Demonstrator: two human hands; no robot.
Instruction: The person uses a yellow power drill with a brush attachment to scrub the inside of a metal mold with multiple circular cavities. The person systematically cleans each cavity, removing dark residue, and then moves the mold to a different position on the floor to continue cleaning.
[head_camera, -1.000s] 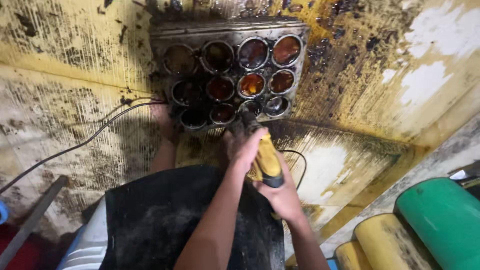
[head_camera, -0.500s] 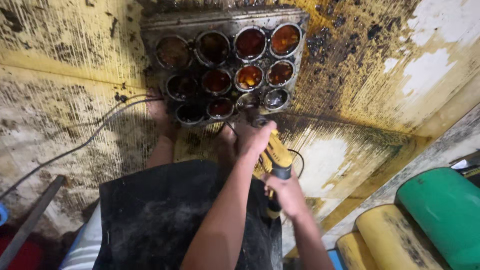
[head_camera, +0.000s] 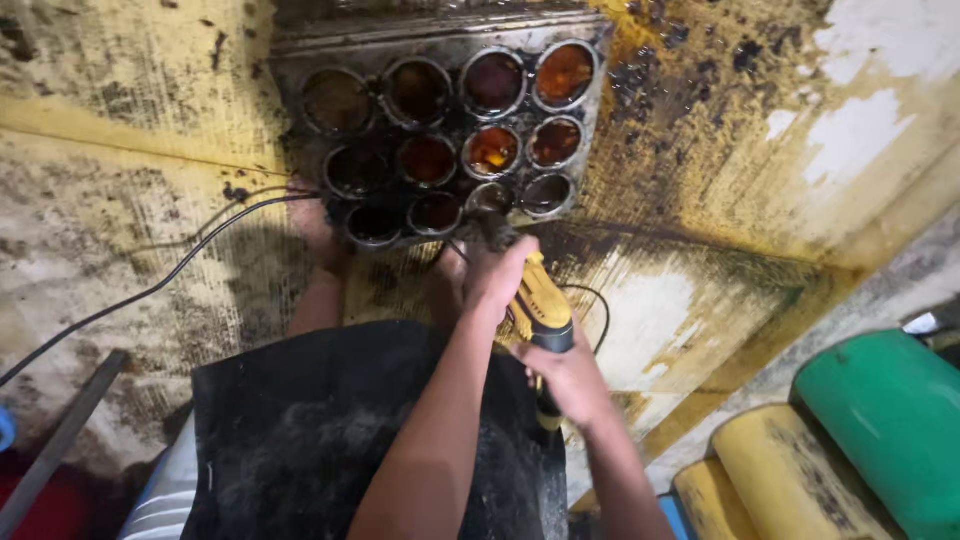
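Note:
A greasy metal block (head_camera: 440, 60) with several round bores, some holding rusty brown liquid, lies on the stained floor in front of me. I grip a yellow and black power tool (head_camera: 540, 310) with both hands. My left hand (head_camera: 495, 275) wraps its front end, just behind the dark head (head_camera: 490, 215), which is pressed at a lower bore of the block. My right hand (head_camera: 565, 375) closes around the rear handle. A black apron (head_camera: 340, 430) covers my lap.
A black cable (head_camera: 150, 290) runs over the floor from the left to the block. A second, thin cable (head_camera: 590, 300) loops by the tool. Green (head_camera: 890, 420) and yellow (head_camera: 790, 480) cylinders lie at the lower right. A metal bar (head_camera: 60, 440) lies at the lower left.
The tool and both hands have shifted slightly to the right along the block's lower bores. Both hands keep their grip.

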